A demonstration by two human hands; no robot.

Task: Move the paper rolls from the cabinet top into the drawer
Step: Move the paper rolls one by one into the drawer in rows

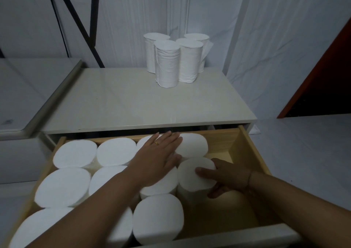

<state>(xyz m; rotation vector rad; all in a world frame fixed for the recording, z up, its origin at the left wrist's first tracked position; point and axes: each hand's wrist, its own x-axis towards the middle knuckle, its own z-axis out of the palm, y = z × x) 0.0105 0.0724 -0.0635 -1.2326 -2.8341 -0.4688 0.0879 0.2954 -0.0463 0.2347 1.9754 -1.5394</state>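
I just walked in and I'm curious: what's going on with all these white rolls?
A person is packing paper rolls upright into an open wooden drawer, which is already mostly full. The left hand lies flat on the tops of the packed rolls. The right hand holds the end roll at the right edge of the rows, thumb on top and fingers round its side. Four more rolls stand on the cabinet top, not yet moved.

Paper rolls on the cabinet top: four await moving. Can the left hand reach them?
Likely yes: the left hand lies open on drawer rolls, holding nothing; nothing stands before the four rolls.
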